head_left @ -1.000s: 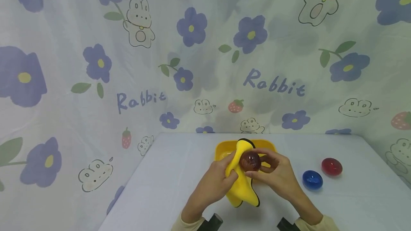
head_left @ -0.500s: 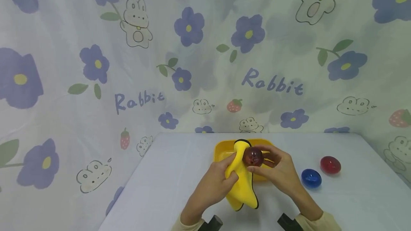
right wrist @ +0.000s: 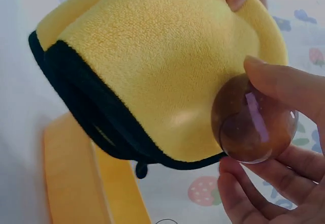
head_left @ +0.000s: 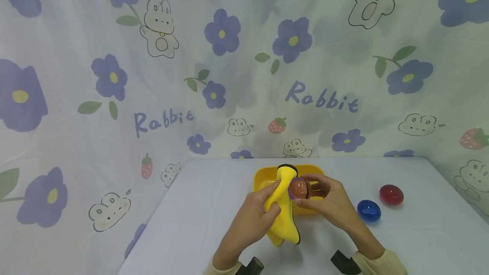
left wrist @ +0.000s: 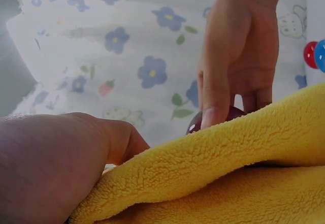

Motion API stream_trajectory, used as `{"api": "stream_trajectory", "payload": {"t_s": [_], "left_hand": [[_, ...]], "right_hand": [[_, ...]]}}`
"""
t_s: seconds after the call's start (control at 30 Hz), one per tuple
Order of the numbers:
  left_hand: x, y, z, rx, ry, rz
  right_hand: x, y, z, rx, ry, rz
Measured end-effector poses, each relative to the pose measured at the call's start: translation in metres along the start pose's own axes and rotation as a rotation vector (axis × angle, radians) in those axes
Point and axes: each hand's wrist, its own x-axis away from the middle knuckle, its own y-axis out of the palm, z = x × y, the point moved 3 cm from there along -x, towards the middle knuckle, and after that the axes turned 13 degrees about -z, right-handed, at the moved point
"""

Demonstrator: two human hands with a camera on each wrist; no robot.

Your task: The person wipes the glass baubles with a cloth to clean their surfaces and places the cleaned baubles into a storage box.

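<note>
Backdrop was a pale fabric curtain [head_left: 244,63] printed with purple flowers, cartoon rabbits, strawberries and the word "Rabbit", draped across the back and both sides. In front stood a white table [head_left: 202,207] with a plain matte top. Light was soft and even, with faint shadows on the cloth.

Yellow cloth [head_left: 282,207], black-edged; brownish, maybe amber ball [head_left: 298,188]; yellow tray [head_left: 263,177]; blue-flowered backdrop [head_left: 229,75].

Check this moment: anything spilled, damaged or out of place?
Nothing stands out. The left hand grips the yellow cloth, the right hand holds the brown ball against it above the yellow tray. The blue egg and red egg rest intact.
</note>
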Motion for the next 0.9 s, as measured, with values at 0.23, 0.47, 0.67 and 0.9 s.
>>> {"api": "stream_trajectory", "payload": {"t_s": [0.23, 0.47, 0.67, 0.9], "left_hand": [[0.001, -0.002, 0.001, -0.035, 0.013, 0.042], [0.0, -0.002, 0.001, -0.06, 0.061, 0.065], [0.0, -0.002, 0.0, -0.094, 0.071, 0.066], [-0.002, -0.001, -0.005, -0.119, 0.09, 0.047]], "right_hand": [[-0.001, 0.002, -0.001, 0.014, 0.027, -0.069], [0.002, 0.01, -0.001, 0.027, 0.031, -0.114], [0.004, 0.016, -0.007, 0.017, -0.021, -0.138], [0.007, 0.019, -0.011, -0.008, -0.056, -0.159]]}}
